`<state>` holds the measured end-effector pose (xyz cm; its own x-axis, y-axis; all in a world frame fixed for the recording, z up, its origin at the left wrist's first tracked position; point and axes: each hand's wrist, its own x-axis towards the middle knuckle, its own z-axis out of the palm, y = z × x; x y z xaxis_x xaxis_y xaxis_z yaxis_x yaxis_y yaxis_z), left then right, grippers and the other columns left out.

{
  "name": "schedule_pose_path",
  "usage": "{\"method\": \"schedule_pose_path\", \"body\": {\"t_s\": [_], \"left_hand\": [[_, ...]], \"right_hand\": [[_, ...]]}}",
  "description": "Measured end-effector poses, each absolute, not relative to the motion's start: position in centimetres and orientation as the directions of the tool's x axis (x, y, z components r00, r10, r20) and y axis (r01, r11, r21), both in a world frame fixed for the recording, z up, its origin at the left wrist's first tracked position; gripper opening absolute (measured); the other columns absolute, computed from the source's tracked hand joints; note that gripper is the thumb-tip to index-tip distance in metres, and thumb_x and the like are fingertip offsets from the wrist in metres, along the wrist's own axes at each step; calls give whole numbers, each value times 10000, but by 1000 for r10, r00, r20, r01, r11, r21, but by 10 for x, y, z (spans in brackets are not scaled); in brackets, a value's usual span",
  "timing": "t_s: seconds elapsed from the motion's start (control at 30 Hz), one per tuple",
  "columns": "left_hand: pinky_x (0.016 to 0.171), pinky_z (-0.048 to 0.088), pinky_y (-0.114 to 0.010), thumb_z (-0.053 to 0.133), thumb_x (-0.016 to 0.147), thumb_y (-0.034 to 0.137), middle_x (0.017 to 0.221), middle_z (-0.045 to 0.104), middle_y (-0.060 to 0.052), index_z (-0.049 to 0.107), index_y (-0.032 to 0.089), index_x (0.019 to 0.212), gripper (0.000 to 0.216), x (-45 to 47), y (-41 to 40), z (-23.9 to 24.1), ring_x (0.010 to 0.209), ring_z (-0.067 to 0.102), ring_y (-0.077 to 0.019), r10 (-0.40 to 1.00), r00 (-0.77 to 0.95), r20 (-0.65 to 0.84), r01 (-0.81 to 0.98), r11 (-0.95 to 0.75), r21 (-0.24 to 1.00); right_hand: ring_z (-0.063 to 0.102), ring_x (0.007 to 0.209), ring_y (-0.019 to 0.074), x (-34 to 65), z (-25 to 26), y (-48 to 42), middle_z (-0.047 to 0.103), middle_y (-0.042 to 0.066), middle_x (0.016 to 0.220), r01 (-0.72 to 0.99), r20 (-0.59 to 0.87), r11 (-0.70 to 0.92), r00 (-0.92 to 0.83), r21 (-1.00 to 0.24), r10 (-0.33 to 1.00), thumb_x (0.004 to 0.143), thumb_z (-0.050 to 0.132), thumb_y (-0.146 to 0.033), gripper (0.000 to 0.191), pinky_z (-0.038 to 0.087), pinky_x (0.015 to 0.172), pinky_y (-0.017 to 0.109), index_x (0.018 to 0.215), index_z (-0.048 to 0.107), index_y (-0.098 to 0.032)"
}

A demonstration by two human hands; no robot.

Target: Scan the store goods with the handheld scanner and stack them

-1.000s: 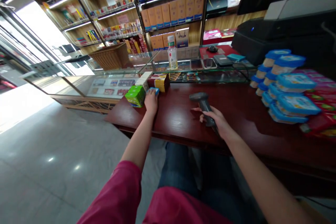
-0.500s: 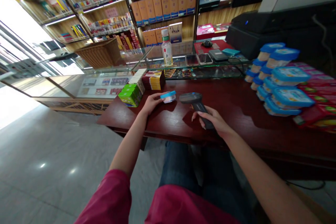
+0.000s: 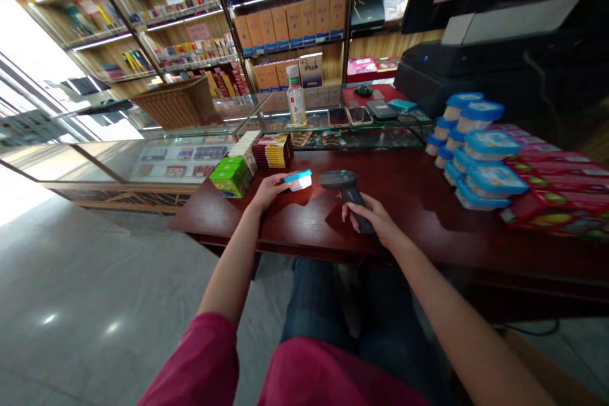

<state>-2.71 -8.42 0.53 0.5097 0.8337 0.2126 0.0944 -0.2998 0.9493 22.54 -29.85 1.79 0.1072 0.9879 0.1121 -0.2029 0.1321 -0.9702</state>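
Left hand (image 3: 268, 191) pinches flat blue-lidded plastic tub (image 3: 301, 182); likely light, stiff; hold by edges. Opposite, right hand (image 3: 373, 216) curls round dark-grey plastic pistol-shaped scanner (image 3: 339, 179).

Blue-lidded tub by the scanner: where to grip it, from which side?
I'd pinch the left end of the tub, coming from the left, as the left hand does. It's a low, lidded box, so its end offers a compact hold, and that leaves the brightly lit pale side, opposite the scanner, mostly uncovered.
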Motion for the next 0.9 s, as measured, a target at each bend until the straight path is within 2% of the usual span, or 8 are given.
{"method": "schedule_pose_path", "body": {"t_s": [0.1,0.23,0.33,0.5,0.6,0.73,0.9], "left_hand": [[1149,470,-467,872,693,491,1258,767,-122,793,137,1140,576,-26,-94,13,1196,699,-315,845,484,230,125,-327,937],[1202,423,-500,829,743,499,1311,743,-105,784,159,1172,549,-6,-115,17,1295,657,-329,829,480,288,142,-397,907],[1236,389,-498,790,804,441,1344,729,-76,784,208,1184,446,35,-136,17,1395,589,-318,793,497,353,121,-466,877],[1239,405,-465,707,889,265,1355,725,-55,775,223,1211,331,142,-187,38,1428,560,-280,681,530,505,-20,-585,811],[1237,420,-453,672,901,145,1368,717,-38,767,232,1233,356,212,-218,56,1460,523,-261,560,576,595,-131,-655,744],[1227,449,-482,656,905,58,1349,724,1,786,288,1198,395,286,-252,70,1446,538,-273,431,666,609,-123,-741,660],[1190,489,-503,684,883,13,1366,718,-18,787,296,1202,438,340,-275,69,1444,541,-308,404,715,570,-50,-784,619]], "right_hand": [[539,437,94,225,17,-300,702,-7,698,-225,135,173,176,-959,975,763,831,-513,422,406,407,213,948,643,-184],[513,404,81,229,14,-313,633,-73,655,-244,168,293,429,-924,888,718,865,-470,438,421,405,213,947,586,-222],[506,415,69,240,12,-332,640,-77,756,-208,185,377,604,-902,775,704,864,-409,449,425,386,211,989,559,-246],[487,436,64,267,14,-374,619,-72,804,-51,205,441,834,-896,513,758,803,-374,403,408,388,213,1030,526,-265],[496,467,73,281,16,-399,619,-57,846,18,207,436,897,-900,390,802,773,-360,354,448,431,241,1036,522,-275],[488,454,90,293,15,-426,621,-49,825,30,160,427,948,-904,274,782,785,-370,374,453,426,268,1041,529,-286],[487,452,113,300,7,-444,607,-44,777,27,136,439,967,-898,217,770,808,-367,353,448,424,286,1001,550,-302]]}}
